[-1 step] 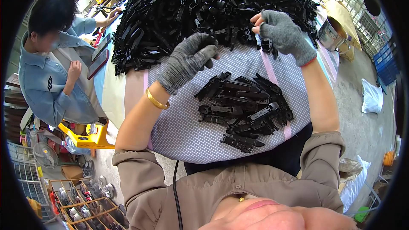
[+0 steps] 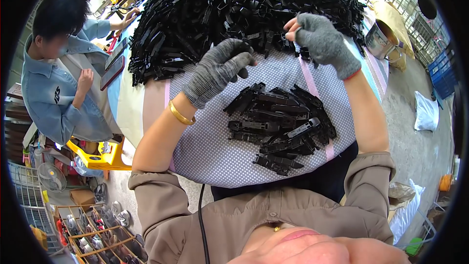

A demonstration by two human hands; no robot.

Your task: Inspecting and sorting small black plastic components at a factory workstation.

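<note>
My left hand (image 2: 222, 71), in a grey knitted glove with bare fingertips, hovers over the cloth at the near edge of the large heap of black plastic parts (image 2: 220, 10). Its fingers are curled in toward the thumb, and what they hold, if anything, is hidden against the dark heap. My right hand (image 2: 322, 41), gloved alike, is at the heap's right front, fingers bent together in a pinch. Whatever lies between those fingertips is too small to make out. Nearer my body, a smaller pile of long black plastic parts (image 2: 281, 127) rests on the dotted cloth (image 2: 205, 156).
A person in a denim jacket (image 2: 53, 88) sits at the left, beside two phones (image 2: 113, 72) on the table. A metal pot (image 2: 380, 39) stands at the right edge. A yellow stool (image 2: 100, 159) is at lower left, and a black cable (image 2: 202, 225) hangs before me.
My right hand has shifted slightly up and left, its fingers drawn closer together. My left hand has moved a little to the right. Both piles look the same.
</note>
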